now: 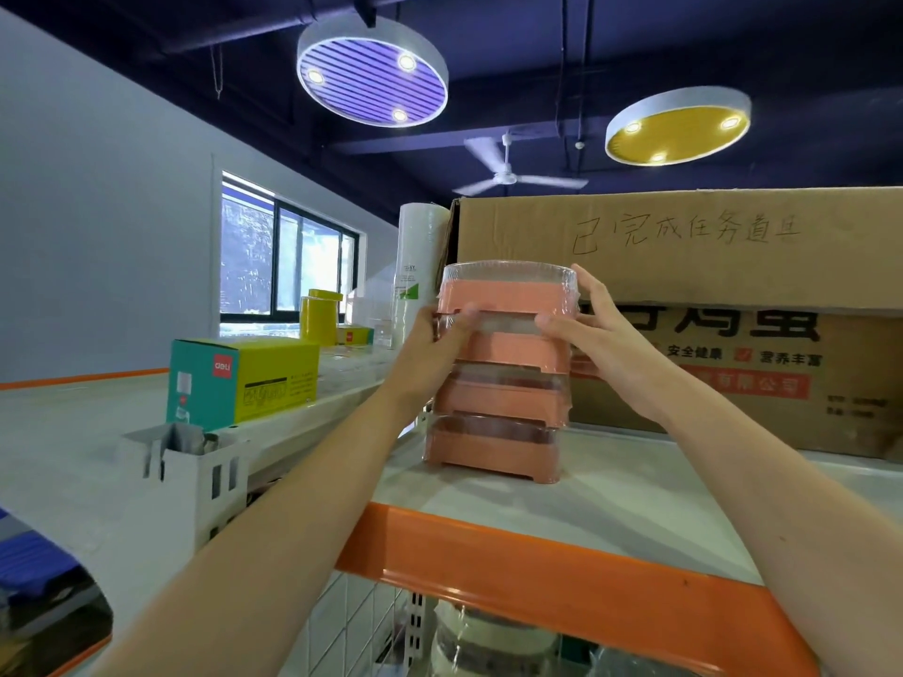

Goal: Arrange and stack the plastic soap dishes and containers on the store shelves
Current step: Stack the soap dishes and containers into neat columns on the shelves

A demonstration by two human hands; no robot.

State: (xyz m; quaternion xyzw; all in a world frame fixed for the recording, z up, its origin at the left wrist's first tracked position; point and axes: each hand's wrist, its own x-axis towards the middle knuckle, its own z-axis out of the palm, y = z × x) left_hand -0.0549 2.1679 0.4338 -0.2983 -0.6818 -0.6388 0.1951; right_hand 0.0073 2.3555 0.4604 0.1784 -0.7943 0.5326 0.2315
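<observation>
Head view, top shelf [611,491], orange-edged. Item: stack of pink soap dishes [503,378], each film-wrapped with a clear lid, standing on the shelf near its front edge, just in front of a large cardboard box [708,266].

Count: four dishes in the stack, as far as the wrap lets one tell; one stack on this shelf. More wrapped goods show on the shelf below, number unclear.

Hands: left hand [435,344] and right hand [591,324] are set on opposite sides of the upper dishes, fingers curled round them, holding the top of the stack between them.

Handling, by judgement: light, rigid plastic; the film looks slick, so the units may slide on each other. The tall stack seems liable to lean. Best held low on both sides, or steadied from the top while nudged.

Other: one teal-and-yellow carton [239,378] far left; one white roll [420,271] behind.
</observation>
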